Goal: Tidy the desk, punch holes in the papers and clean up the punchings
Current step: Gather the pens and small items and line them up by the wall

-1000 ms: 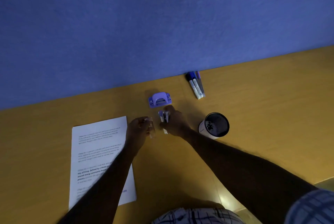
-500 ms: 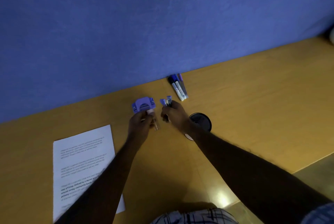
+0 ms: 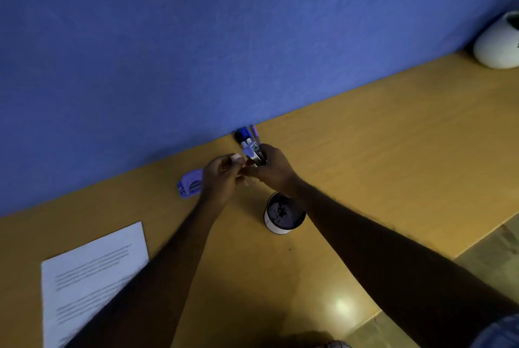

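Printed lines on paper (image 3: 92, 269), all illegible.

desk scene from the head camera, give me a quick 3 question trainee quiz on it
1. True or false: the purple hole punch is in the person's left hand.
2. Which lies nearest the blue wall: A) printed paper B) markers C) mesh pen cup?
3. What small tool does the right hand hold?

Key
1. False; it sits on the desk, beside that hand.
2. B
3. A small purple and metal tool, apparently a stapler.
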{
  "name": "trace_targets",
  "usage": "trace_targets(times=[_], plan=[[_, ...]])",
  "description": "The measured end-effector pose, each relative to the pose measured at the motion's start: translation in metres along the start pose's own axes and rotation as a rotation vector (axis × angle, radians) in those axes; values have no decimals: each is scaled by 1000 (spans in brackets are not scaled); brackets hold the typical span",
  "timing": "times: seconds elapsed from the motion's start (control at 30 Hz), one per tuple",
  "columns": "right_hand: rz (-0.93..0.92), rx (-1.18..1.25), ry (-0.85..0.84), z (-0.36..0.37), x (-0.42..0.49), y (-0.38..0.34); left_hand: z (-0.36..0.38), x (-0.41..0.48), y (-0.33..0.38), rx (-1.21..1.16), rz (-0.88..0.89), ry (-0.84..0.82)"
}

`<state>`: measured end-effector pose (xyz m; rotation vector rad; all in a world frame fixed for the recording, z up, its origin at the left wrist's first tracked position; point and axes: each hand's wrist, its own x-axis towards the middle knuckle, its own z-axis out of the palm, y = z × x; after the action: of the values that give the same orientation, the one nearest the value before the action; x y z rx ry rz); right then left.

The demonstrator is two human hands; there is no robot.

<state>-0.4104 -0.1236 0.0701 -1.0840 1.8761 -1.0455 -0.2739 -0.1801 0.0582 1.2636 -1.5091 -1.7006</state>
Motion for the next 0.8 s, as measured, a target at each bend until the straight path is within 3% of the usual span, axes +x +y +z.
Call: trace_targets(times=[0.17, 0.53, 0.8], plan=[[12, 35, 42, -20, 22, 13, 25, 27, 6, -5, -32, 2], [285, 12, 242, -38, 96, 60, 36, 68, -15, 170, -113, 94], [362, -28, 267, -33, 139, 70, 36, 75, -23, 227, -121, 99]])
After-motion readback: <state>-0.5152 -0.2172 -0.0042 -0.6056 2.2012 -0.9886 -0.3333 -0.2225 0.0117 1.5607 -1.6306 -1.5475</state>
